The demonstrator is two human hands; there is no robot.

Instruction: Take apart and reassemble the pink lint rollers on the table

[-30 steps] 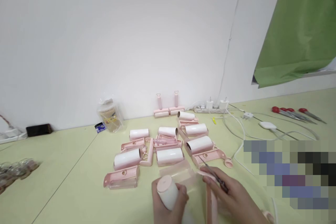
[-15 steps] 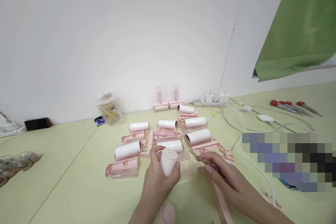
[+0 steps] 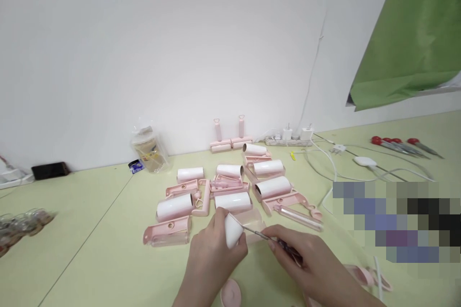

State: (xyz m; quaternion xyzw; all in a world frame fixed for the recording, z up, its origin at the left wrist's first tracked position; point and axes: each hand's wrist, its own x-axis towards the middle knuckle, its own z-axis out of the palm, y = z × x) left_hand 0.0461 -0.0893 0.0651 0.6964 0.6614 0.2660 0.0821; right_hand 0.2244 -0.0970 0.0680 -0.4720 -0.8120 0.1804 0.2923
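My left hand (image 3: pixel 212 254) is wrapped round a short white roll (image 3: pixel 233 234), tilted so that its pink end, seen face-on before, is now edge-on. My right hand (image 3: pixel 306 256) is closed on a thin metal tool (image 3: pixel 257 233) with a darker handle; its exact kind is hard to make out. The tool's tip meets the rim of the roll's end, or comes very close to it. Below my left hand lies a round pink cup-shaped part (image 3: pixel 230 292). Just beyond my hands, another white roll (image 3: pixel 233 201) rests near a clear pinkish piece (image 3: pixel 248 220).
Several white rolls (image 3: pixel 175 207) and pink lint-roller casings (image 3: pixel 167 230) spread over the table. Two pink rollers with upright handles (image 3: pixel 231 144) stand by the wall. A power strip (image 3: pixel 288 142) with cables sits right of them; red-ended tools (image 3: pixel 396 145) lie far right.
My left hand has tipped the roll, turning its pink end toward the right. My right hand has brought the tool left, up to the roll's rim.
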